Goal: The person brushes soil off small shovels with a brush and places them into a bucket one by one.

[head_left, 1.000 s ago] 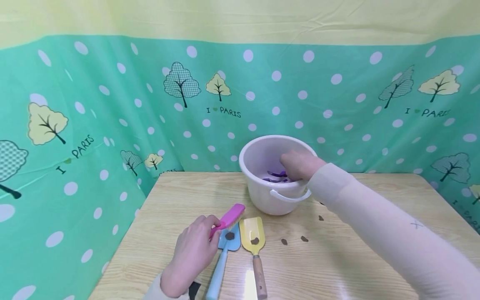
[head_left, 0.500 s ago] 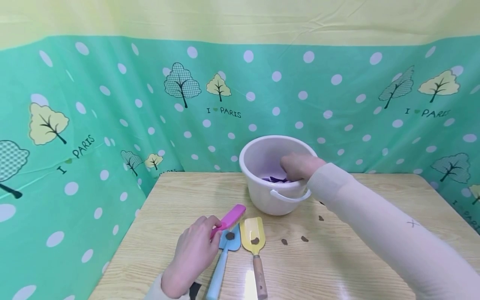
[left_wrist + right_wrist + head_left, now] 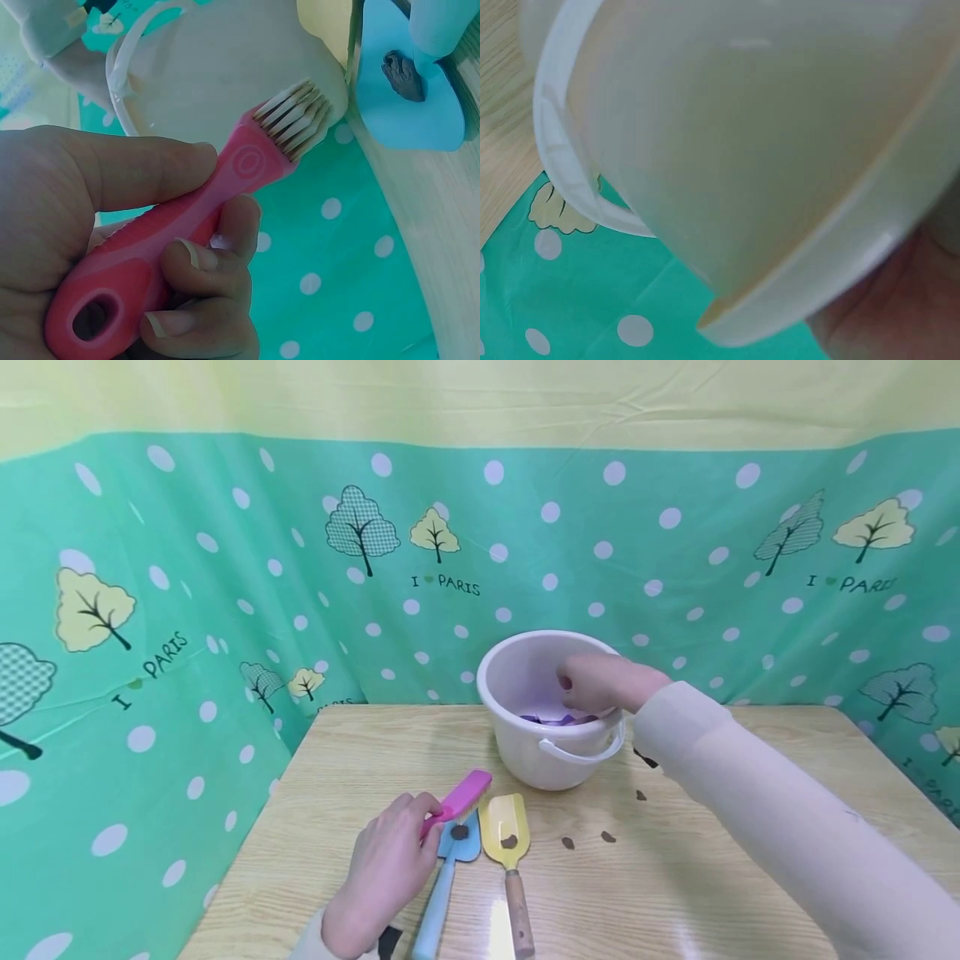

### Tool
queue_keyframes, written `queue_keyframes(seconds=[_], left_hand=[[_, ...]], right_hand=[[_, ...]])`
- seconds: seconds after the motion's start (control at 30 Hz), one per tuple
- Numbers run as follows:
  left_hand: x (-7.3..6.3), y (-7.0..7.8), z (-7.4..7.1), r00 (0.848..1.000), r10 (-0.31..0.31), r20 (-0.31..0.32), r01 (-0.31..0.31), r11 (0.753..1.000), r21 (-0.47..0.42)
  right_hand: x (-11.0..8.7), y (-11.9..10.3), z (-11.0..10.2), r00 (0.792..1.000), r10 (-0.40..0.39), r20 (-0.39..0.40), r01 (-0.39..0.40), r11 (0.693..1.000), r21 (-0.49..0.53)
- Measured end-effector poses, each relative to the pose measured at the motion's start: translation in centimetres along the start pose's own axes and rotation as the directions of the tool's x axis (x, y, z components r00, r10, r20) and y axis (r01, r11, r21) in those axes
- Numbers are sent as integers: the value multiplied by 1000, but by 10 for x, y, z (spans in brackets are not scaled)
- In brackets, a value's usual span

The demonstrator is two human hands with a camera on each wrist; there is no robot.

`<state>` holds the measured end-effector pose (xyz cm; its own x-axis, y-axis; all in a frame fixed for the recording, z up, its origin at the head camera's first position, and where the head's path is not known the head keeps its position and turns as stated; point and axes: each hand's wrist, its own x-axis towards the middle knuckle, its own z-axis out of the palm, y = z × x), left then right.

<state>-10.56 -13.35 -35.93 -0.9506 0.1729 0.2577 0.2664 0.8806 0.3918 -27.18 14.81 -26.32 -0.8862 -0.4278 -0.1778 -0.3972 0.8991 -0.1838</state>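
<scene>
My left hand (image 3: 393, 864) grips a pink brush (image 3: 202, 202), thumb on top and fingers curled round the handle. Its pale bristles (image 3: 296, 120) hang over a blue shovel (image 3: 444, 877) with a dark clump (image 3: 403, 75) on it. My right hand (image 3: 596, 683) reaches into a white bucket (image 3: 536, 764), knuckles bent near the right side of its mouth. Purple strips (image 3: 555, 721) lie inside the bucket, below that hand. The bucket wall hides the right fingertips, so I cannot tell what they hold; the right wrist view shows mostly the bucket's outside.
To the right of the blue shovel lies a yellow shovel (image 3: 504, 827) with a wooden handle and a brown clump. Small dark bits (image 3: 608, 837) are scattered on the wooden table (image 3: 675, 893). A green polka-dot curtain (image 3: 450, 652) hangs behind and at the left.
My right hand has risen slightly and shifted right inside the bucket. The purple strips have changed position a little. My left hand and the brush have stayed nearly still.
</scene>
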Motion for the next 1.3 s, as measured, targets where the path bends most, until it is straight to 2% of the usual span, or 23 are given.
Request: queue_keyframes(seconds=[0.13,0.23,0.37,0.47,0.7,0.8,0.93,1.0,1.07,1.2,1.3], left_hand=[[-1,0,0,1000,5,-9,-5,1000,2],[-1,1,0,1000,7,-10,-7,1000,3],[-1,1,0,1000,10,-10,-10,1000,2],[-1,2,0,1000,12,-11,-12,1000,1],[-2,3,1,1000,14,-15,-14,1000,-3],[-2,3,1,1000,16,-13,-16,1000,-1],[-1,2,2,1000,17,-14,-17,1000,3],[-1,2,2,1000,18,-16,-18,1000,4],[-2,2,2,1000,21,-17,-21,1000,3],[-2,2,2,1000,25,-15,-25,1000,4],[-1,3,2,1000,25,-7,-25,1000,0]], right_hand=[[-7,1,-4,993,-40,-108,37,999,-33],[-17,3,-7,976,-83,-202,79,996,-31],[-33,6,-8,918,-143,-371,141,989,-31],[-45,6,-7,870,-172,-462,173,984,-41],[-75,2,5,799,-254,-546,253,964,-79],[-83,-1,17,750,-317,-581,299,945,-131],[-89,-6,32,671,-396,-626,359,913,-194],[-91,-8,38,634,-421,-649,381,900,-211],[-94,-11,44,605,-431,-669,396,892,-216],[-100,-17,53,566,-444,-695,423,880,-217],[-104,-22,60,551,-456,-699,444,869,-217]])
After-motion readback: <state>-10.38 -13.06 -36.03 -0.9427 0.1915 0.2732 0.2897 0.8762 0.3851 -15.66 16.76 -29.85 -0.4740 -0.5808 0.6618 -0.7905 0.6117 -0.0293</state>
